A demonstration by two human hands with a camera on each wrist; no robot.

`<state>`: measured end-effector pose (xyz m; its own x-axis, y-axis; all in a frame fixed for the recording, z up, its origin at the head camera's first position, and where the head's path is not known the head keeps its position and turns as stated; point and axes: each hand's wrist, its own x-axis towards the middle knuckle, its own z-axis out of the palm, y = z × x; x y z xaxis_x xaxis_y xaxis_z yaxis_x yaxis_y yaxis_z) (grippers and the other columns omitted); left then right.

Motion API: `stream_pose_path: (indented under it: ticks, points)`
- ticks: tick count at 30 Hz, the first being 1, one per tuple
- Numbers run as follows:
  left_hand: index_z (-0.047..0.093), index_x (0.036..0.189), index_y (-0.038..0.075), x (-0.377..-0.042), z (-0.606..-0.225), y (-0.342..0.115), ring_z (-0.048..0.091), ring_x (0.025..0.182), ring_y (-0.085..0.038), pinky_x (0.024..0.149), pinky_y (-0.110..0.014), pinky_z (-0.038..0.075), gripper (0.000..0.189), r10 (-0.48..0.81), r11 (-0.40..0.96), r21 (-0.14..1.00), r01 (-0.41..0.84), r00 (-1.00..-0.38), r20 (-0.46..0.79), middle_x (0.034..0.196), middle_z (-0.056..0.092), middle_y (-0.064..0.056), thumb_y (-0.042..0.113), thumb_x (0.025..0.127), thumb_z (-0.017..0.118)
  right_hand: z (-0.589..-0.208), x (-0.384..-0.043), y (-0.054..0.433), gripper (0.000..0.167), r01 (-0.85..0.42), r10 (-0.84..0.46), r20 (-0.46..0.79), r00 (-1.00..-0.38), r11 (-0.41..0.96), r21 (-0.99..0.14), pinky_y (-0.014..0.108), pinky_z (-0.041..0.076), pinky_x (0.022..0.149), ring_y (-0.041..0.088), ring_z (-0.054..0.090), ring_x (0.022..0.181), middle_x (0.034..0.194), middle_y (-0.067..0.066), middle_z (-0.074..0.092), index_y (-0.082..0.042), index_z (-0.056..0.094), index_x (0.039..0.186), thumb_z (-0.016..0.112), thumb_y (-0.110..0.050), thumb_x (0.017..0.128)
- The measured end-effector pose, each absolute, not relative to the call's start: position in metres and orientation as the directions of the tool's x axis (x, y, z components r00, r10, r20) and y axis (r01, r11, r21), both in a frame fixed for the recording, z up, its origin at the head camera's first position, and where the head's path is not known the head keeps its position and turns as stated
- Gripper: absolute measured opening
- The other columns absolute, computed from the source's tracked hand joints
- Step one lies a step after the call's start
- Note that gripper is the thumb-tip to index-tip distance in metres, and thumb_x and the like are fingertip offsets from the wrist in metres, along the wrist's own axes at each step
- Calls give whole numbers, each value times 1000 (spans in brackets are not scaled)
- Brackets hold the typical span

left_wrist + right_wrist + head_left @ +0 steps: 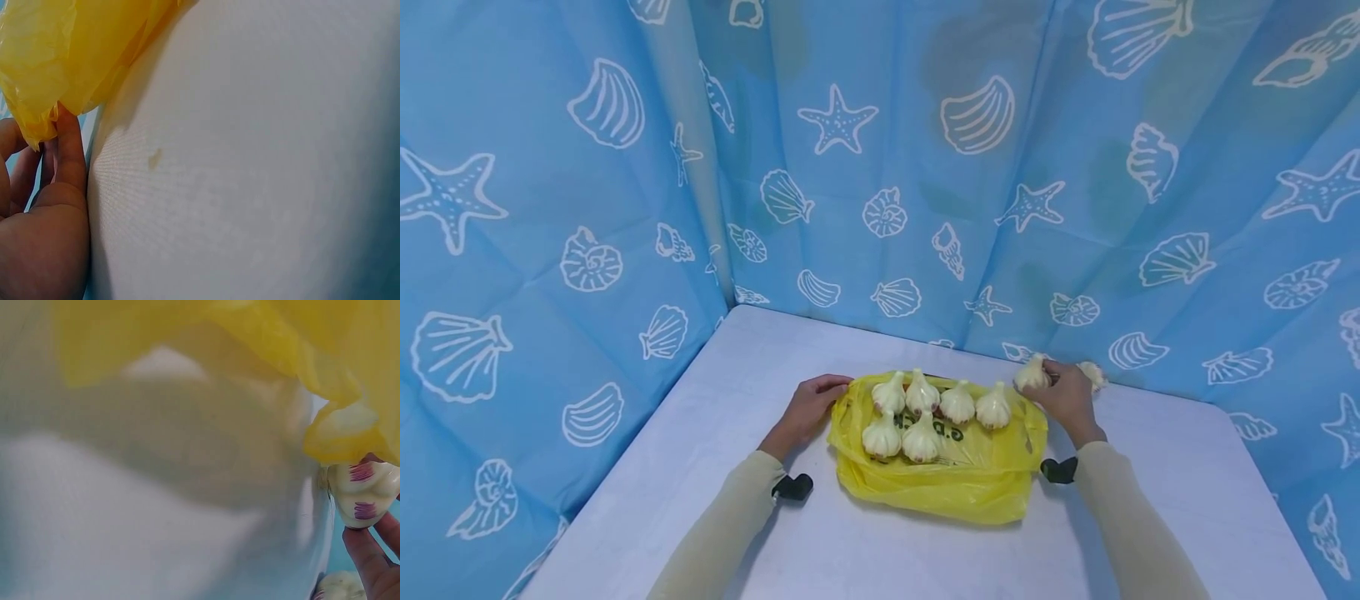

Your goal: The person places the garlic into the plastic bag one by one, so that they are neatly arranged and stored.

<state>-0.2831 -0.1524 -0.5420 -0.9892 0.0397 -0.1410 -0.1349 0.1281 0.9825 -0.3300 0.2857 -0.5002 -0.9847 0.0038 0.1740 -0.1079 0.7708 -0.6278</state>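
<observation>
A yellow plastic bag lies flat with dark printing on it. Several white garlic bulbs rest on top in two rows. My left hand pinches the bag's left corner between thumb and fingers, as the left wrist view shows close up. Off the bag's back right corner, my right hand holds one garlic bulb by its side. In the right wrist view that held bulb shows purple streaks, with bag plastic hanging right over it.
Another garlic bulb sits behind my right hand near the table's back edge. A white cloth covers the table. Blue curtains with shell and starfish prints stand close along the back and sides. Dark wrist cameras jut from both sleeves.
</observation>
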Motion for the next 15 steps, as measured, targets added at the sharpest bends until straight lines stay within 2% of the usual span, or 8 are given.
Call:
stream_pose_path:
  ticks: [9, 15]
  points:
    - [69, 116, 18, -284, -540, -150, 58, 109, -19, 98, -33, 48, 21, 37, 128, 982, -136, -989, -142, 120, 64, 0, 23, 99, 58, -487, -326, 288, 58, -141, 40, 246, -969, 727, -672, 55, 52, 87, 41, 59, 108, 118, 26, 63, 6, 57, 131, 77, -18, 82]
    - [69, 117, 17, -282, -541, -151, 59, 109, -18, 98, -35, 48, 23, 36, 140, 982, -129, -990, -135, 121, 64, 0, 24, 99, 58, -478, -315, 285, 62, -196, 22, 296, -955, 701, -685, 52, 51, 91, 40, 57, 110, 118, 23, 56, 4, 55, 134, 78, -24, 83]
